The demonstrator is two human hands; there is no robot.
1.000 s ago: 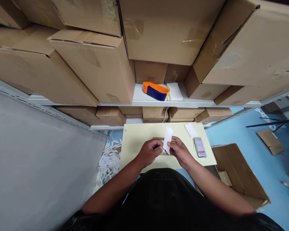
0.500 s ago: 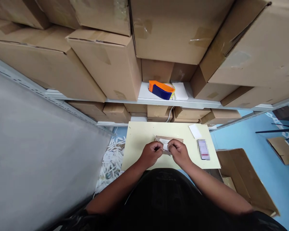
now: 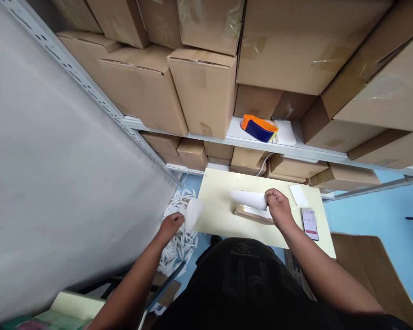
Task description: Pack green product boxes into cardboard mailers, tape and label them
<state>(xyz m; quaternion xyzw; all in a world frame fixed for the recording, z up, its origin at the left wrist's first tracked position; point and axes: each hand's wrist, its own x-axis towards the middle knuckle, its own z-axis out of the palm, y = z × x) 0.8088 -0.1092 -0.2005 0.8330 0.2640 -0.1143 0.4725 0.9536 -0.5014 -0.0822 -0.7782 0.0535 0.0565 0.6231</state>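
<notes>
In the head view, my left hand (image 3: 172, 227) is out past the table's left edge, its fingers pinched on a thin, translucent sheet of backing paper (image 3: 193, 213), smeared by motion. My right hand (image 3: 278, 209) is closed on the right end of a white label (image 3: 248, 199), which stretches leftward above a small cardboard box (image 3: 241, 211). The box lies on the cream table (image 3: 218, 183), with white showing on its top. To the right of that hand are a smartphone (image 3: 309, 224) and a white card (image 3: 298, 195).
Discarded white strips (image 3: 181, 247) cover the floor left of the table. A shelf (image 3: 234, 129) behind it carries many cartons and an orange-and-blue tape dispenser (image 3: 259, 128). A large open carton (image 3: 368, 266) stands at the right; a grey wall (image 3: 72, 160) bounds the left.
My hands, close together over the box before, are now far apart. The left has swung leftward with the backing paper, and the right holds the label. The camera view has turned left.
</notes>
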